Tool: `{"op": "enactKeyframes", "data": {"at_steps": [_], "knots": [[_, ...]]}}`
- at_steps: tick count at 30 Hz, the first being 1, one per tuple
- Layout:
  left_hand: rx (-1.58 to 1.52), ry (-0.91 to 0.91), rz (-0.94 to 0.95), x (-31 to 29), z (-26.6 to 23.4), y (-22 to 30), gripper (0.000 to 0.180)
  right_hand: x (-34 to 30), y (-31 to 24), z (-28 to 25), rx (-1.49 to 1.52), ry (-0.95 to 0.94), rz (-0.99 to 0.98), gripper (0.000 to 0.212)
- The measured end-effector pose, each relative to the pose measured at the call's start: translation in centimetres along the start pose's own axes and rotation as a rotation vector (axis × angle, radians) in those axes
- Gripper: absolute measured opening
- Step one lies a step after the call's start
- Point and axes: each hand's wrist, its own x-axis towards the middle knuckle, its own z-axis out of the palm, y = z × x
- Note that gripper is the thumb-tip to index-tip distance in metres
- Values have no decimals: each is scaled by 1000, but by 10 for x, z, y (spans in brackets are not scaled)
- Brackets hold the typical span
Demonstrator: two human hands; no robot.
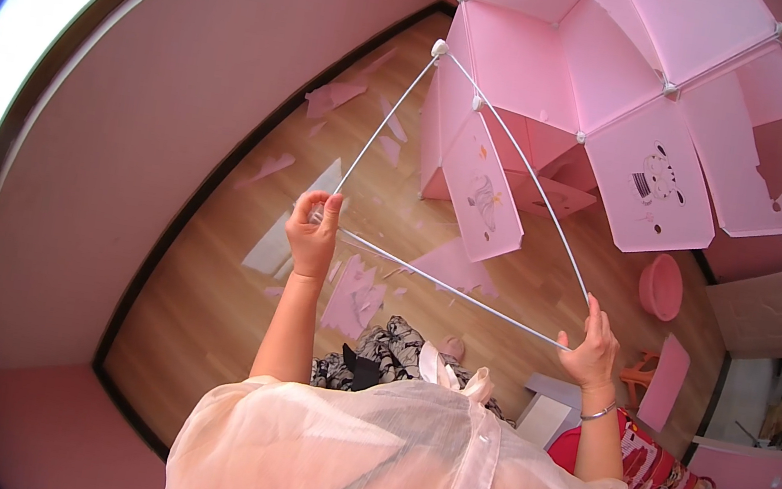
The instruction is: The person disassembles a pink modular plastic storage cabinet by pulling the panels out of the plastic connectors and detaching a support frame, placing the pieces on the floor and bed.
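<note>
I hold up a triangular frame of thin white rods point(518, 170), with a white connector point(439, 48) at its far corner. The fingers of my left hand point(313, 238) are pinched round the near left corner, where two rods meet. At the near right corner my right hand point(590, 350), a bracelet on its wrist, grips the frame between thumb and fingers; the joint itself is hidden there. Beyond the frame stands a pink panel cabinet point(515, 56) with rods and white connectors. One of its doors point(486, 198) hangs open, and a panel point(779, 151) at the right is broken with jagged edges.
Broken pink pieces point(356, 295) lie scattered over the wood floor point(203, 287). A pink basin point(661, 287) and an orange stool point(636, 375) stand to the right, near red patterned fabric point(655, 476). A wall with a window point(52, 12) runs along the left.
</note>
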Motion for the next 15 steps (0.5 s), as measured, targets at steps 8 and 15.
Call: {"op": "enactKeyframes", "data": {"at_steps": [8, 15], "knots": [[-585, -360, -495, 43, -55, -1, 16, 3, 40, -45, -51, -96, -25, 69], [-339, -467, -746, 88, -17, -37, 26, 2, 46, -70, -175, -2, -107, 68]]}}
